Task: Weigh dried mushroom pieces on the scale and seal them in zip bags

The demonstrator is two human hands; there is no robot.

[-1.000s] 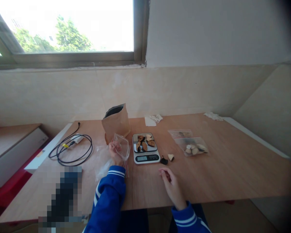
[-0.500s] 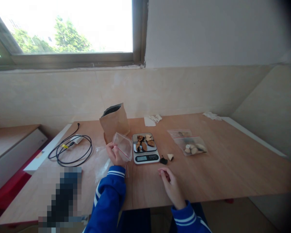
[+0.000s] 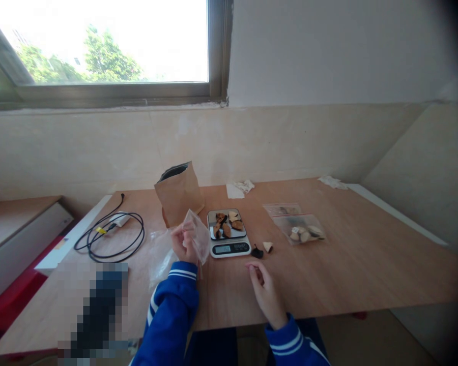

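My left hand [image 3: 183, 245] is closed on a clear plastic zip bag [image 3: 200, 236], which stands up from the fingers just left of a white kitchen scale [image 3: 231, 248]. On the scale's metal plate lie several brown and pale dried slices [image 3: 226, 230]; its display digits are too small to read. My right hand [image 3: 266, 292] hangs over the table's front part, thumb and fingertips together, and I see nothing between them. Just beyond it, beside the scale, are a dark dried piece [image 3: 257, 252] and a pale wedge-shaped piece [image 3: 267, 246].
An open brown paper bag [image 3: 178, 195] stands behind my left hand, with more clear plastic [image 3: 160, 259] lying beside that hand. Two zip bags with pale pieces [image 3: 303, 230] lie to the right. At left are a coiled black cable [image 3: 137, 244] and a blurred dark object [image 3: 99, 310].
The zip bag in my left hand has turned more upright, its corner now pointing up, as the hand shifted slightly. My right hand has barely moved; the slices lie as before.
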